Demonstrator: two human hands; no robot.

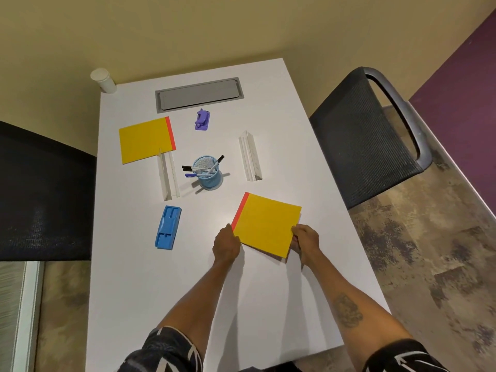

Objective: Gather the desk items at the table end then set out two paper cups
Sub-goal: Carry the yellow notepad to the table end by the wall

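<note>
A yellow notepad with a red spine [267, 223] is lifted slightly off the white table [188, 277], near its middle. My left hand [226, 245] grips its near left corner and my right hand [306, 241] grips its near right corner. A second yellow notepad [146, 139] lies flat at the far left. A blue mesh pen holder [208, 174] with markers stands in the centre. A white paper cup stack [103, 80] stands at the far left corner.
Two clear acrylic sign stands lie on the table, one left [168, 176] and one right [250, 155] of the pen holder. A blue eraser [168, 227] and a purple hole punch [201, 120] lie nearby. A grey cable hatch [199, 93] sits far. Dark mesh chairs flank both sides.
</note>
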